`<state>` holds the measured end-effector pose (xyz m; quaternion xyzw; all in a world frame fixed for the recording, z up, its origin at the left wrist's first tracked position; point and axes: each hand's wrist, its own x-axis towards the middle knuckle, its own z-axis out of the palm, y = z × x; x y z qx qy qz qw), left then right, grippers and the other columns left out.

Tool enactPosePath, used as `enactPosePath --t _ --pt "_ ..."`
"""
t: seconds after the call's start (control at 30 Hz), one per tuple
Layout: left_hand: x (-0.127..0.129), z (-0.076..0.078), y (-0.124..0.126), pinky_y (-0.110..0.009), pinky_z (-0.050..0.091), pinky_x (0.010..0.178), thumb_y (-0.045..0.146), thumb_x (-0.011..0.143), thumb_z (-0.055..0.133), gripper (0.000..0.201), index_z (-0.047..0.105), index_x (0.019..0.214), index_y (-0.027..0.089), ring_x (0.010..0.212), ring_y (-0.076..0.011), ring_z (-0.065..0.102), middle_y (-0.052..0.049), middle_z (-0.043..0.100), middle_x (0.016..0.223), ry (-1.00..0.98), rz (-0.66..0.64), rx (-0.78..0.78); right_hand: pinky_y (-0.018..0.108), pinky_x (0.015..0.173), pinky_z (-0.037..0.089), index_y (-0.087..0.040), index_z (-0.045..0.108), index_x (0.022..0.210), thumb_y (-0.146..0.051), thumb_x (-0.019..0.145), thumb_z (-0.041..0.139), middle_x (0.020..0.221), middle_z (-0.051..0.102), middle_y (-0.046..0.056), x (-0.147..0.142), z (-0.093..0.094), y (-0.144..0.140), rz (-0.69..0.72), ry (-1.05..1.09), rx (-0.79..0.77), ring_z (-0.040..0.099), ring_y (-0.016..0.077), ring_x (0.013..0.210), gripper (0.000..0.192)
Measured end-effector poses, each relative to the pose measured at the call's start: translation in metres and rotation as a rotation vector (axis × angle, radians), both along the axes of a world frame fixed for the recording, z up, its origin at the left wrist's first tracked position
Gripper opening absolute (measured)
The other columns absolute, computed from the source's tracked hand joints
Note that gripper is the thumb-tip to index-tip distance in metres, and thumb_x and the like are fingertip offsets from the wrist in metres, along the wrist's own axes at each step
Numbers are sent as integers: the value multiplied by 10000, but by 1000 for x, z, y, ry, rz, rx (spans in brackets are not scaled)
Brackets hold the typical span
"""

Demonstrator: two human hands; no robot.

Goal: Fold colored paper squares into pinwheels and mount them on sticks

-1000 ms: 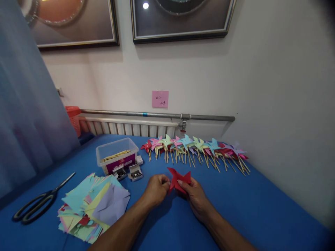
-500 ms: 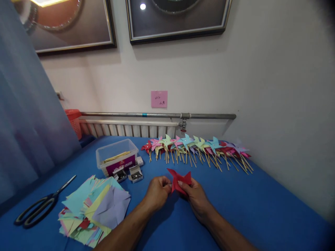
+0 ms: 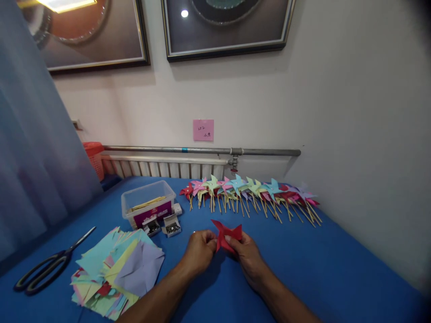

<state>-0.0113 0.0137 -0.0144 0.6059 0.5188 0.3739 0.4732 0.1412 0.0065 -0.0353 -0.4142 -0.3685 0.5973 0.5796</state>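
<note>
A red paper pinwheel (image 3: 229, 235) with folded, pointed blades is held above the blue table. My right hand (image 3: 247, 255) is closed on it from the right, thumb pressed on its front near the middle. At the pinwheel's left edge, my left hand (image 3: 202, 249) is closed in a pinch, its fingertips against the lower left blade. Whether a small pin is also between those fingertips is hidden. No stick shows on this pinwheel.
Left of my hands lie a stack of coloured paper squares (image 3: 138, 269) and black-handled scissors (image 3: 55, 264). Behind are a clear tub (image 3: 148, 202) of wooden sticks and two small open boxes of metal pins (image 3: 172, 226). Finished pinwheels (image 3: 237, 184) line the back near the wall pipe (image 3: 269, 152).
The whole view has shifted slightly. Both hands keep their hold on the red pinwheel, and the left fingertips sit closely against its left blade.
</note>
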Motion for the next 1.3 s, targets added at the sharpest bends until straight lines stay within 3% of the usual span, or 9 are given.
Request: enactPosePath --t 0.67,1.3 --pt "1 -1 0 -218 280 437 231 784 498 142 569 679 168 422 -87 396 41 508 506 18 -9 -29 311 694 496 -167 707 867 -375 621 867 757 707 8 0 -4 2 9 28 33 633 167 665 360" --pt "3 0 -3 -214 282 458 170 790 486 153 535 645 181 450 -91 395 46 478 510 2 15 1 285 655 482 -173 710 823 -366 617 859 707 703 5 -1 4 -2 5 14 26 611 160 641 319"
